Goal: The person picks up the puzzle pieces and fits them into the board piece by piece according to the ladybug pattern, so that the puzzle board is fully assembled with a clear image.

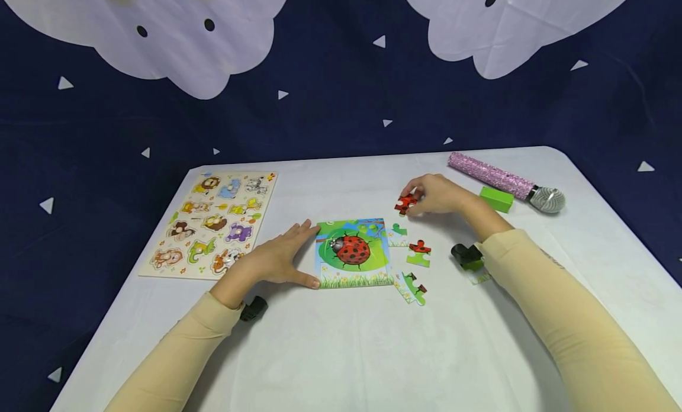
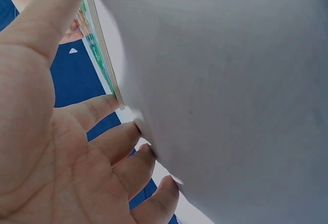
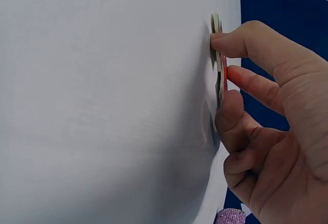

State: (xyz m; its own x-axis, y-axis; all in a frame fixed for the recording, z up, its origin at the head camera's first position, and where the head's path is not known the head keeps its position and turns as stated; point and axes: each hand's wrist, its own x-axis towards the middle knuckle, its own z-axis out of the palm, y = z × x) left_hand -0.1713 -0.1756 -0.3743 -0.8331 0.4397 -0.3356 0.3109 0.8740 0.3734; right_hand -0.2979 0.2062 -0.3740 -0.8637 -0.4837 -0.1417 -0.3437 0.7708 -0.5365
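My right hand [image 1: 439, 194] pinches a red jigsaw piece with black spots [image 1: 406, 204] between thumb and fingers, just right of and beyond the ladybug puzzle board [image 1: 379, 273]. In the right wrist view the piece [image 3: 223, 80] stands edge-on above the white cloth. My left hand [image 1: 277, 258] lies with spread fingers along the board's left side. Its thumb touches the near corner and its index finger the far corner; the other fingertips rest on the cloth. Beside the board's right edge lie loose jigsaw pieces: a green-and-white one [image 1: 397, 237], a red-and-green one [image 1: 420, 255] and a grassy edge one [image 1: 409, 287].
An animal peg puzzle [image 1: 210, 225] lies at the left. At the back right are a green block [image 1: 496, 199] and a pink glitter microphone [image 1: 495, 174]. Another jigsaw piece [image 1: 478, 275] is partly hidden beneath the right wrist's black camera [image 1: 466, 256].
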